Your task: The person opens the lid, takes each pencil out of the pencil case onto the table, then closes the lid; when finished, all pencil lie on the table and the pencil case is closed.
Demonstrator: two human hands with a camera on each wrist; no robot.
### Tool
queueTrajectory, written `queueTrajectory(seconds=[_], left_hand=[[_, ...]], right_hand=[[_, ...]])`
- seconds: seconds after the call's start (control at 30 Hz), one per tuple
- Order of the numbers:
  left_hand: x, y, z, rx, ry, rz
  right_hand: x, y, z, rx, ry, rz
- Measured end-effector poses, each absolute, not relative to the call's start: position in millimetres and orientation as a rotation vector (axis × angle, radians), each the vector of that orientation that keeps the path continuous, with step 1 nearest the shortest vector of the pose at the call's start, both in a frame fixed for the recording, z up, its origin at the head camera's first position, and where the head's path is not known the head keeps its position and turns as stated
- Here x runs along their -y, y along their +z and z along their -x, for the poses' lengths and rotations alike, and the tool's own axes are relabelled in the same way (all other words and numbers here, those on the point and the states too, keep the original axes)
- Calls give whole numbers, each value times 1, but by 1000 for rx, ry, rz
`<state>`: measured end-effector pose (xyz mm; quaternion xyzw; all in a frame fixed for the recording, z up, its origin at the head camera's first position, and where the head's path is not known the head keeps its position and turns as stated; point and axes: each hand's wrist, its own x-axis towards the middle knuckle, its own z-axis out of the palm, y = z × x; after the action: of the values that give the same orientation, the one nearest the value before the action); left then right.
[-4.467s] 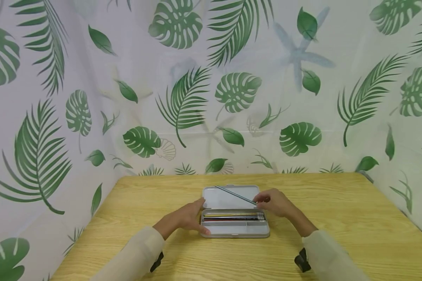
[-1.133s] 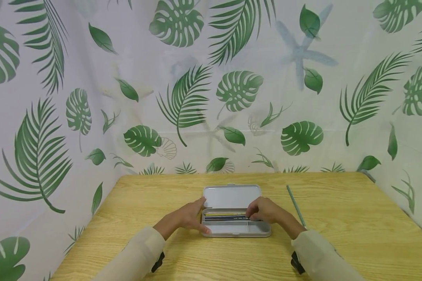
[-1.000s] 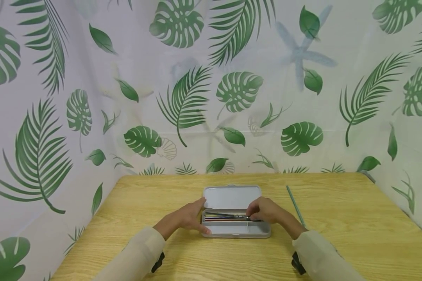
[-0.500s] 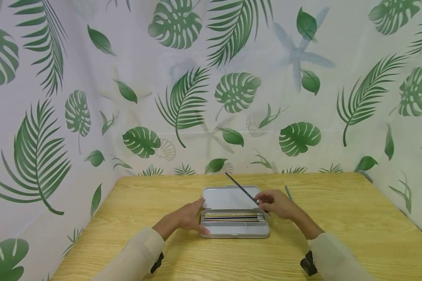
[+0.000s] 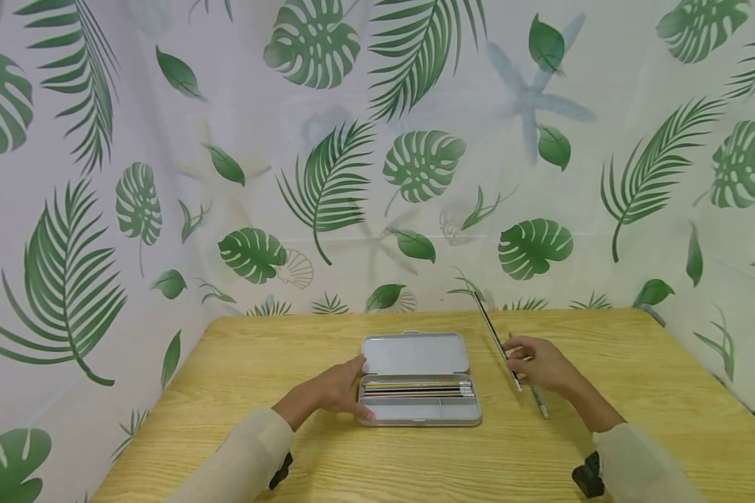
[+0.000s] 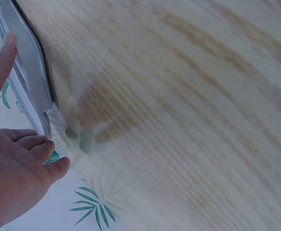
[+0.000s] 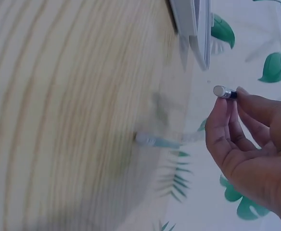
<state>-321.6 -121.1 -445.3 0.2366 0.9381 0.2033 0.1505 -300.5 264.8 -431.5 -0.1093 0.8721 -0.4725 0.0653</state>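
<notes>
A white pencil case [image 5: 415, 422] lies with its lid [image 5: 415, 355] folded back. Several pencils [image 5: 409, 392] fill its rear compartment. My left hand [image 5: 333, 391] rests at the case's left end, its extended thumb at the front corner and its fingers near the hinge. To the right of the case, my right hand [image 5: 541, 365] pinches a dark pencil [image 5: 489, 324] near its white eraser end, between thumb and fingertips; that end faces the camera in the right wrist view. A teal pencil [image 5: 540, 402] lies on the table, partly hidden behind the right hand.
The case stands on a wood-grain table [image 5: 352, 468]. A leaf-patterned white sheet [image 5: 352, 209] hangs along the table's back and sides. The lid's far edge lies close to the table's back edge.
The right hand first set the teal pencil down on the right, then took a dark pencil from the case and carried it right, over the teal one. The left hand has stayed put.
</notes>
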Motion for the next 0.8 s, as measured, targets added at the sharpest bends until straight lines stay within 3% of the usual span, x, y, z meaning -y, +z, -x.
queueTrajectory(seconds=[0.43,0.8], left_hand=[[121,-447,324,-2679,603,-684],[121,-445,323,-2683,615,-701]], right_hand=[[-308,-441,293,-2714,-1272,-17],[-310,-452,293,-2760,-1212,-176]])
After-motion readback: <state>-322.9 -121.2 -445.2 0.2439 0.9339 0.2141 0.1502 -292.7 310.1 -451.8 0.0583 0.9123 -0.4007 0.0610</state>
